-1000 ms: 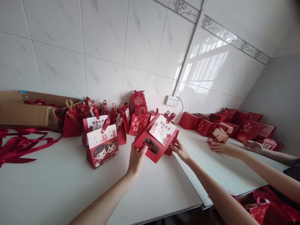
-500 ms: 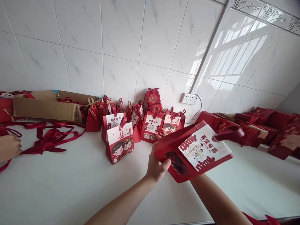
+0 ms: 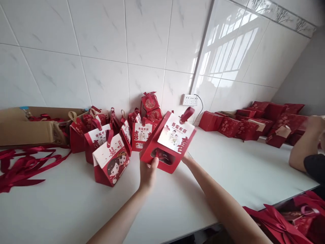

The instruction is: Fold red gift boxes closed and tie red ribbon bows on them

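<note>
Both my hands hold up a red gift box [image 3: 169, 142] with a white printed flap, a window in its front and a red ribbon handle on top. My left hand [image 3: 148, 171] grips its lower left corner, thumb near the window. My right hand [image 3: 186, 158] is mostly hidden behind the box's lower right side and supports it there. The box hangs tilted just above the white table [image 3: 63, 203], right beside a cluster of finished red gift boxes [image 3: 111, 159] standing against the tiled wall.
Loose red ribbons [image 3: 22, 164] lie at the left, below a brown cardboard carton [image 3: 27, 127]. Flat red boxes [image 3: 243, 125] are stacked at the back right. Another person's arm [image 3: 306, 145] rests at the right edge. A wall socket [image 3: 189, 99] sits behind. More red ribbon [image 3: 279, 223] lies below the table edge.
The view swung back to the right. I have carried the box left and away from me, toward the standing cluster, and it is more upright now. Both hands keep their grip.
</note>
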Available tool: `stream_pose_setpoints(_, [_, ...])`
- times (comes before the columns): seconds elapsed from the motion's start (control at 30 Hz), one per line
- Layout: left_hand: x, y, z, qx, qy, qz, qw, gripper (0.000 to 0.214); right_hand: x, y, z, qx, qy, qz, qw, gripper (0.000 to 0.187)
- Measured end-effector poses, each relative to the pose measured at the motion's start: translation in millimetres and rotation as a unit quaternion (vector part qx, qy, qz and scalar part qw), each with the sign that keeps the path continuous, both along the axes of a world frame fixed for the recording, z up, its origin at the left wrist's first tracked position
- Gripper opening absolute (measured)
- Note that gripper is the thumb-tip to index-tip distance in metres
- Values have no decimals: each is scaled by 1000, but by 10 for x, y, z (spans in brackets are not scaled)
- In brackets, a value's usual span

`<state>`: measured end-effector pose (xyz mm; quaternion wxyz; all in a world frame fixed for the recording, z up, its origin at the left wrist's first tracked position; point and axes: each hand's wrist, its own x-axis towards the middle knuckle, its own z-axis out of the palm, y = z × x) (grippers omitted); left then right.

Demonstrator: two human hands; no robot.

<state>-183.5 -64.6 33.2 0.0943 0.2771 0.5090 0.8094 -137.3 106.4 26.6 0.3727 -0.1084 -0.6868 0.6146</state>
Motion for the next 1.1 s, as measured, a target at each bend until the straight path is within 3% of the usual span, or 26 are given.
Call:
stream_pose_setpoints(0.13, [-2, 33, -6, -62, -6, -16, 998, 52, 262, 25, 115, -118, 28, 87, 989, 78])
stream_pose_setpoints(0.2, [-1, 45, -19, -94, 7, -12, 995, 55, 334, -44, 121, -152, 33, 122, 980, 69])
stream_pose_setpoints(0.37, [-30, 64, -55, -124, 49, 11, 991, 56, 358, -194, 120, -184, 38, 105, 976, 47])
stream_pose_setpoints(0.6, [-76, 80, -140, -118, 53, -21, 991, 49, 381, -264, 169, -110, 67, -9, 992, 43])
stream_pose_setpoints(0.73, [-63, 69, -141, -128, 59, -65, 988, 44, 421, -274, 198, -70, 81, -30, 994, 40])
stream_pose_setpoints(0.97, [-57, 126, -154, -233, 108, -105, 961, 50, 497, -218, 252, 51, 132, -131, 981, 43])
stream_pose_setpoints(1.1, [-136, 115, -175, -319, 171, -32, 932, 80, 517, -166, 262, 77, 97, -172, 977, 38])
